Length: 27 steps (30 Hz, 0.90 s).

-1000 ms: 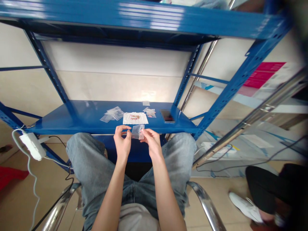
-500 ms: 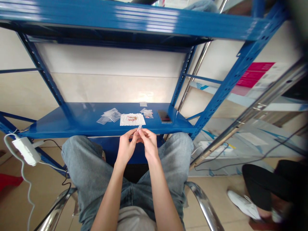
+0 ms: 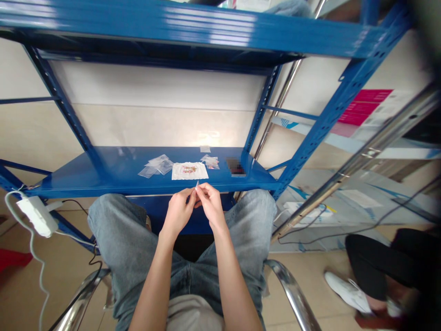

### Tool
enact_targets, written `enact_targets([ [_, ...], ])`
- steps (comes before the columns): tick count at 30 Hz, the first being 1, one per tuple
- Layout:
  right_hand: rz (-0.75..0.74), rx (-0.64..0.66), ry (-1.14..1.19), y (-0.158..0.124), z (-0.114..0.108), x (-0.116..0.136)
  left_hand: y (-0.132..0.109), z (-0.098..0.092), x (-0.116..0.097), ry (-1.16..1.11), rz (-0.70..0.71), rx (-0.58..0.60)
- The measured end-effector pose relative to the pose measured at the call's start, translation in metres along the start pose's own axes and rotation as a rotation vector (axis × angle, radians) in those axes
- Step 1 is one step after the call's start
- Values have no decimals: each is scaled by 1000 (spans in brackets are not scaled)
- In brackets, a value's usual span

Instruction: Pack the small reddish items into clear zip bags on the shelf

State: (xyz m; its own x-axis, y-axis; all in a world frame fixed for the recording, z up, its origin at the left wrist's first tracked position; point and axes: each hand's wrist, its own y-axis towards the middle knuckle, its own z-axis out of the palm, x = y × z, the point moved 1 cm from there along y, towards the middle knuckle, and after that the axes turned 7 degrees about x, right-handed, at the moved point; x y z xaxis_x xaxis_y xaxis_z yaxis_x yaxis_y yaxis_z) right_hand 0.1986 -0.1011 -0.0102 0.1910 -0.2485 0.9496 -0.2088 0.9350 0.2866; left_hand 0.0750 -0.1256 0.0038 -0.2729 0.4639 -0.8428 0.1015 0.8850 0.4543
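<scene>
- Left hand [image 3: 178,212]: closed, fingers curled inward, fingertips pinched toward the right hand.
- Right hand [image 3: 211,205]: closed too, thumb and fingers pinched, touching the left hand at the fingertips.
- Clear sliver [image 3: 197,184]: thin, pale, poking up from where the fingertips of both hands meet; gripped there, too small to tell its exact kind. Position: just in front of the shelf edge, above the knees.
- Blue steel shelf [image 3: 103,177]: low level of the rack, directly ahead of both hands, not touched by either.
- Clear plastic bags [image 3: 155,165]: small loose pile, flat on the shelf, left of centre.
- White printed sachet [image 3: 189,171]: flat on the shelf, red-and-gold print in the middle, just right of the pile and nearest to the hands.
- Small clear packets [image 3: 210,161]: small cluster just behind and right of the sachet.
- Small square packet [image 3: 205,149]: alone near the back wall of the shelf.
- Pixelated dark item [image 3: 235,167]: near the right upright, detail hidden.
- White power strip [image 3: 37,216]: hanging off the shelf's left end, white cable running down to the floor.
- Grey jeans [image 3: 117,220]: on the person's own legs, below the hands, knees under the shelf.
- Chrome chair arm [image 3: 291,294]: beside the right leg.
- Black trousers [image 3: 375,262]: another person seated at right, well apart from the hands.
- White shoe [image 3: 344,292]: on that person's foot, on the tile floor.
</scene>
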Motion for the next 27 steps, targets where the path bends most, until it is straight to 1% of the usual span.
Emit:
enact_targets([
  [3, -11, 22, 7, 0, 1, 2, 0, 2, -2, 15, 15, -20],
  [7, -21, 20, -17, -1, -3, 2, 0, 5, -5, -33, 38, -122],
  [9, -21, 18, -41, -1, -6, 0, 0, 6, -6, -20, 25, -143],
  [11, -17, 13, -56, -1, -9, -1, 0, 6, -6, -1, 15, -140],
  [17, -8, 6, -70, 0, -9, -2, 1, 4, -3, -89, -40, -127],
  [22, -26, 56, -90, 0, -8, -1, 2, 0, 2, -41, -67, -111],
  [27, -29, 52, -106, -1, -8, 1, 2, -3, 4, 39, -28, -97],
])
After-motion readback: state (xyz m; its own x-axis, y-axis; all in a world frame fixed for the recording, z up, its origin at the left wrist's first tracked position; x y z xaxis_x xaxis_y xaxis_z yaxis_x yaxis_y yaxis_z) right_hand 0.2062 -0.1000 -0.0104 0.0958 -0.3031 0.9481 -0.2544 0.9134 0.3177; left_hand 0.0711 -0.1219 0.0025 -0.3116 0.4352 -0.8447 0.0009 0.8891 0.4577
